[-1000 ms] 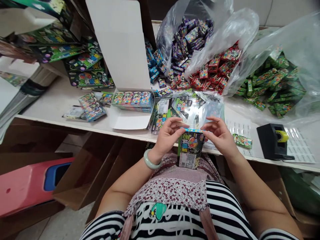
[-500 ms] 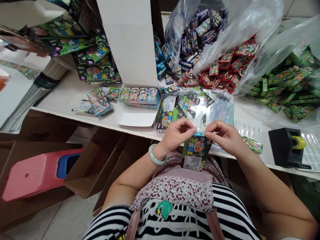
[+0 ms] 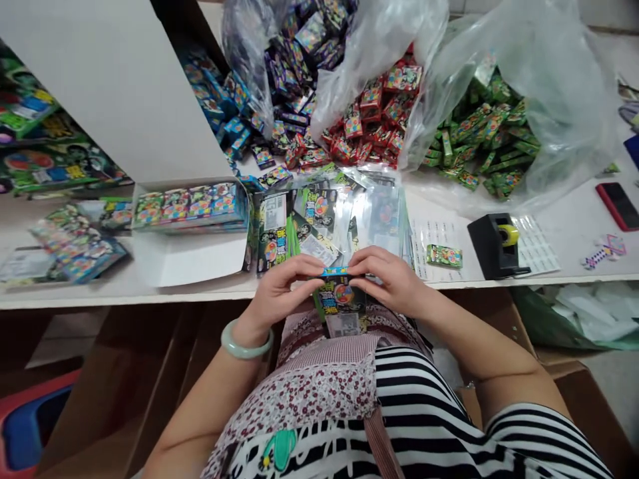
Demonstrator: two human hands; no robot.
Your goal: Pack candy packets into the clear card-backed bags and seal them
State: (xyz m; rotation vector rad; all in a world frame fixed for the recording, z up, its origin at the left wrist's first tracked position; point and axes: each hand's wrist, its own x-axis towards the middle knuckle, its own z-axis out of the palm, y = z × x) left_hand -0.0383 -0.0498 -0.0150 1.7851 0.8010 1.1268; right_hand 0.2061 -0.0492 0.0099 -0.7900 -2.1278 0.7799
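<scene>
A black-and-green printed candy packet hangs upright over my lap at the table's front edge. My left hand pinches its top left corner between thumb and fingers. My right hand pinches the top right corner the same way. Between my fingertips a narrow blue printed strip shows along the packet's top; I cannot tell whether it is part of the packet or a small box in its mouth. Just beyond my hands lie more flat printed packets and clear plastic sleeves.
An open white carton holding rows of small candy boxes stands at left. Plastic bags spill purple boxes, red boxes and green boxes at the back. A black tape dispenser, single green box and phone lie right.
The view has swung to the right, bringing the phone into sight. Both hands keep their pinch on the packet's top, and the blue strip between them shows more plainly.
</scene>
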